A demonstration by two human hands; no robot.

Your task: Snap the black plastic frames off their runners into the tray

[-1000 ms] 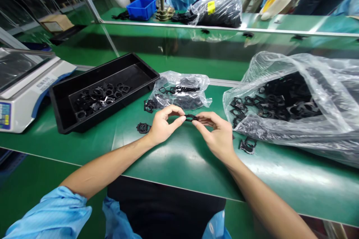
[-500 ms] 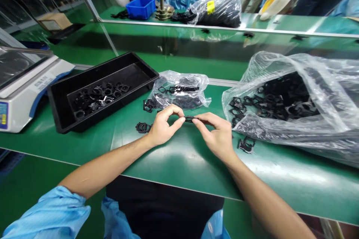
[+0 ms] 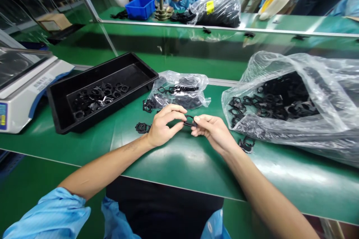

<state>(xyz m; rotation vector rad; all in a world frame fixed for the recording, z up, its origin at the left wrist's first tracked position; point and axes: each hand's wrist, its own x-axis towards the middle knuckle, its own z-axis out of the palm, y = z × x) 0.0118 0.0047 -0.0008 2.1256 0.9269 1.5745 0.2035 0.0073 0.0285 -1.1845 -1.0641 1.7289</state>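
Observation:
My left hand and my right hand meet over the green table, both pinching one small black plastic part between their fingertips. The part hangs just above the table surface. A loose black part lies left of my left hand, and another lies right of my right hand. A small clear bag of black parts sits just beyond my hands.
A black tray holding several black parts stands at the left, beside a white scale. A large clear bag of black parts fills the right. Behind a glass divider, another person in blue works near a blue bin.
Both hands have curled tighter round the black part and turned it; my right hand's fingers have drawn in closer to my left. The rest has not moved.

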